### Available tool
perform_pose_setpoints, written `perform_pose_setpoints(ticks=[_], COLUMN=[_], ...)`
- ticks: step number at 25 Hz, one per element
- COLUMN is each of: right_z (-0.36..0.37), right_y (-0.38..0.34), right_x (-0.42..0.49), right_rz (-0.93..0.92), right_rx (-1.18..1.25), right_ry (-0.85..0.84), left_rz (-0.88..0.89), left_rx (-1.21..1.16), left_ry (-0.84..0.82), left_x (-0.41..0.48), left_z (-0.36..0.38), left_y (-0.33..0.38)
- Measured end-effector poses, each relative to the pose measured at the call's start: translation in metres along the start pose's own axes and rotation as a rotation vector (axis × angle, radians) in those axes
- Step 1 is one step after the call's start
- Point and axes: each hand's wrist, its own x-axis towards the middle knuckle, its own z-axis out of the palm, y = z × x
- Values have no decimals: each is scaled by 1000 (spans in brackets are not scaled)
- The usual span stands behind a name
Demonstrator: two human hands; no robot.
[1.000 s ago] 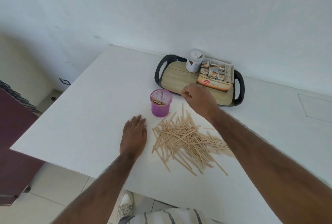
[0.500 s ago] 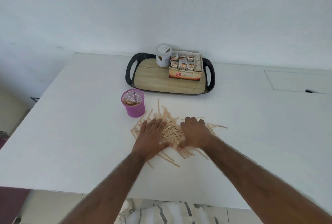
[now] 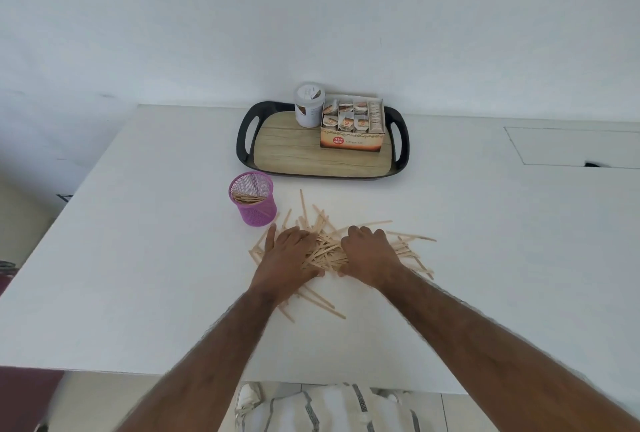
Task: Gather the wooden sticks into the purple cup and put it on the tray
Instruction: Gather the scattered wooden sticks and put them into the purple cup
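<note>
A person stands at a white table (image 3: pixel 138 258), seen from a head camera looking down at both bare arms. A second ago the left hand (image 3: pixel 287 255) lay flat on the table beside the pile and the right hand (image 3: pixel 370 258) was up by the tray. Both have since come onto the scattered wooden sticks (image 3: pixel 325 251) in the middle of the table and drawn toward each other. The fingers of each hand now curl round a bundle of sticks pressed between them, thumbs tucked under its near side. Many sticks remain loose, fanned out to either side and toward the near edge.

The purple cup (image 3: pixel 252 199) (a mesh one, a few sticks already inside) stands on the table just beyond the left hand, close to the tray's near left corner but not on it. So this looks like the next handful, with most of the gathering left.

The black-rimmed tray (image 3: pixel 244 134) sits at the far edge, holding a white jar (image 3: pixel 309 104) and an open tea box (image 3: pixel 353 127). Behind is a plain white wall (image 3: pixel 311 16); pale floor tiles (image 3: pixel 104 397) show below the near edge.
</note>
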Motion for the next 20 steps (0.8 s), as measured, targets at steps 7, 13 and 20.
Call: perform_pose_setpoints(ticks=[7, 13, 20], right_z=[1, 3, 4], right_y=[2, 9, 9], right_x=[1, 3, 4], right_rz=[10, 10, 28], right_rx=[-27, 8, -46], right_ry=[61, 93, 69], left_rz=[48, 105, 111], left_rx=[18, 57, 30], left_ry=[61, 157, 212], left_x=[11, 17, 19], left_z=[-6, -6, -3], left_y=[4, 6, 8])
